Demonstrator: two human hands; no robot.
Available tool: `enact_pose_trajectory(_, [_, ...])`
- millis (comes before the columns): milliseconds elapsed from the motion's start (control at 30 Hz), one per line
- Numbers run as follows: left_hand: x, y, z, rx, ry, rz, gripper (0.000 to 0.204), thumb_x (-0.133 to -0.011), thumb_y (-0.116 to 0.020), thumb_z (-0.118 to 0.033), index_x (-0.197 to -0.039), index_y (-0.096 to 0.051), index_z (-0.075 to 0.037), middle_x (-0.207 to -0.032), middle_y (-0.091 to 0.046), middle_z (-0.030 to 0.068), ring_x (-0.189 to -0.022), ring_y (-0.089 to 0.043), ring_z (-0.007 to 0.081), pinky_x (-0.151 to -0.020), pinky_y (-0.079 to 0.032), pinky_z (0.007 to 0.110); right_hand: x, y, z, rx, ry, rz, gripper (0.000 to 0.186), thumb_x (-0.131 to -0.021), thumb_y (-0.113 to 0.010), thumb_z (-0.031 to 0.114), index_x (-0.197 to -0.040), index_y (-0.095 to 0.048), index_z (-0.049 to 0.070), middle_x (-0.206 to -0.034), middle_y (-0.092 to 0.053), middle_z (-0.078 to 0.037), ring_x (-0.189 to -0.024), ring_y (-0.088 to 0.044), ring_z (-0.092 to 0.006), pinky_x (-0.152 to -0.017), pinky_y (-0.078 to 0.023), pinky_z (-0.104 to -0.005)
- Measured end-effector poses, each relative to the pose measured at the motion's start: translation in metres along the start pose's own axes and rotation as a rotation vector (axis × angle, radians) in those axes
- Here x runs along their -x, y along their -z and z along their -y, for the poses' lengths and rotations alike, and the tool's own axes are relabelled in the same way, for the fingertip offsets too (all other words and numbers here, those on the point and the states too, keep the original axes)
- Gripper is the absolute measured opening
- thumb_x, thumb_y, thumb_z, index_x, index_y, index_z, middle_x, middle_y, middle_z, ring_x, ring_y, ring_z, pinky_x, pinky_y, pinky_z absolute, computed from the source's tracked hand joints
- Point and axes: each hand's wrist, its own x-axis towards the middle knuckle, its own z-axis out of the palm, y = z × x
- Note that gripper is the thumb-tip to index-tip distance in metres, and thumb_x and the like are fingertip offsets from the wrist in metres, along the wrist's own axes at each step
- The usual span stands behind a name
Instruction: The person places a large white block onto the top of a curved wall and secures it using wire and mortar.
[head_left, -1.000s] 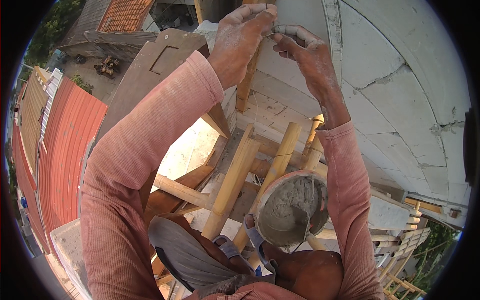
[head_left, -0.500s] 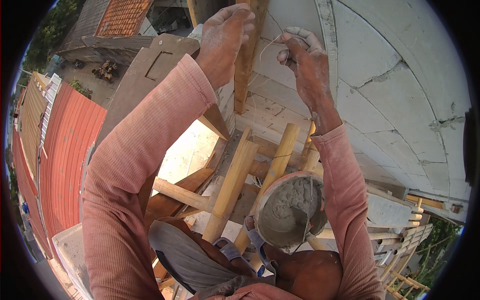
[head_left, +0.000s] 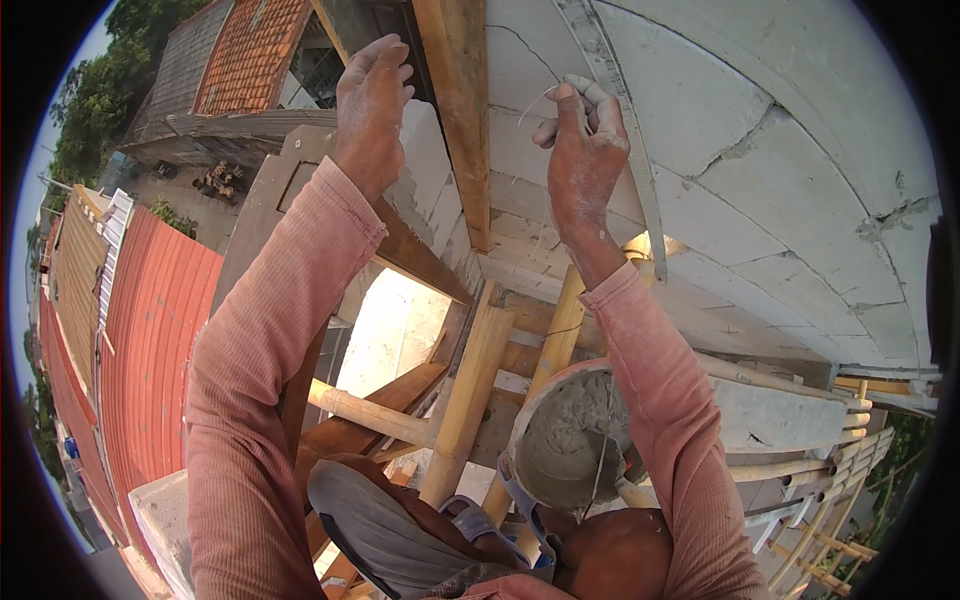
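Note:
My left hand [head_left: 372,125] is raised at upper middle-left beside a wooden beam [head_left: 452,130], fingers curled together; whether it holds anything is hidden. My right hand [head_left: 585,150], dusted pale, is higher against the pale block wall [head_left: 740,210], pinching a thin string [head_left: 532,104] with a loose end dangling. A thin dark line runs up from near those fingers across the wall. Below my right forearm a bucket of wet grey mortar [head_left: 560,440] sits between bamboo poles and my legs, near my sandalled feet [head_left: 470,520].
Bamboo poles [head_left: 465,400] and planks form a platform under me, with a bright gap [head_left: 390,320] at left. A brown board [head_left: 250,250] stands left. Red metal roofing [head_left: 145,390], tiled roofs and a yard lie far below. More bamboo scaffolding [head_left: 830,510] is at lower right.
Both hands have moved apart from their earlier meeting point and shifted left, my left one further. Both have dropped somewhat, and the view has shifted, showing more of the wooden beam.

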Motion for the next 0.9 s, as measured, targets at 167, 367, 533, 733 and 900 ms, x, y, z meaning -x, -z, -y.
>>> enact_pose_trajectory(167, [-0.015, 0.001, 0.001, -0.064, -0.059, 0.040, 0.063, -0.103, -0.057, -0.034, -0.151, -0.041, 0.004, -0.152, -0.045, 0.0223, -0.145, -0.042, 0.0338, -0.122, -0.033, 0.043, 0.008, -0.004, 0.000, 0.035, 0.086, -0.050, 0.022, -0.106, -0.060, 0.016, -0.119, -0.060, -0.002, -0.100, -0.067, -0.009, -0.060, -0.059, -0.0087, -0.057, -0.050, -0.0264])
enact_pose_trajectory(367, [-0.060, -0.001, 0.010, 0.117, 0.061, 0.054, 0.052, -0.100, -0.058, -0.032, -0.140, -0.049, 0.000, -0.143, -0.053, 0.0170, -0.137, -0.047, 0.0277, -0.121, -0.029, 0.041, 0.003, -0.012, 0.002, 0.050, 0.075, -0.049, 0.021, -0.106, -0.061, 0.017, -0.121, -0.061, 0.002, -0.102, -0.067, -0.008, -0.061, -0.059, -0.0088, -0.059, -0.051, -0.0265])
enact_pose_trajectory(533, [-0.082, 0.005, 0.008, 0.321, 0.063, 0.262, 0.038, -0.093, -0.064, -0.028, -0.123, -0.055, -0.006, -0.124, -0.060, 0.0097, -0.117, -0.053, 0.0234, -0.111, -0.035, 0.038, -0.006, -0.014, -0.002, 0.016, 0.040, -0.026, 0.022, -0.106, -0.060, 0.019, -0.121, -0.064, 0.003, -0.103, -0.068, -0.007, -0.063, -0.061, -0.0086, -0.060, -0.053, -0.0262])
enact_pose_trajectory(733, [-0.083, 0.006, -0.001, 0.328, 0.068, 0.390, 0.071, -0.091, -0.069, -0.044, -0.143, -0.047, -0.001, -0.142, -0.050, 0.0124, -0.134, -0.043, 0.0253, -0.118, -0.026, 0.038, 0.004, -0.015, 0.015, -0.093, 0.052, -0.031, 0.028, -0.107, -0.059, 0.021, -0.125, -0.060, 0.000, -0.105, -0.068, -0.009, -0.063, -0.062, -0.0098, -0.060, -0.053, -0.0251])
enact_pose_trajectory(900, [-0.075, 0.002, -0.006, 0.264, 0.059, 0.440, 0.094, -0.089, -0.071, -0.058, -0.152, -0.037, 0.004, -0.149, -0.045, 0.0179, -0.139, -0.040, 0.0286, -0.121, -0.024, 0.040, 0.005, -0.030, 0.018, -0.179, 0.015, -0.040, 0.030, -0.107, -0.060, 0.023, -0.127, -0.058, 0.000, -0.108, -0.068, -0.010, -0.065, -0.066, -0.0115, -0.060, -0.053, -0.0254])
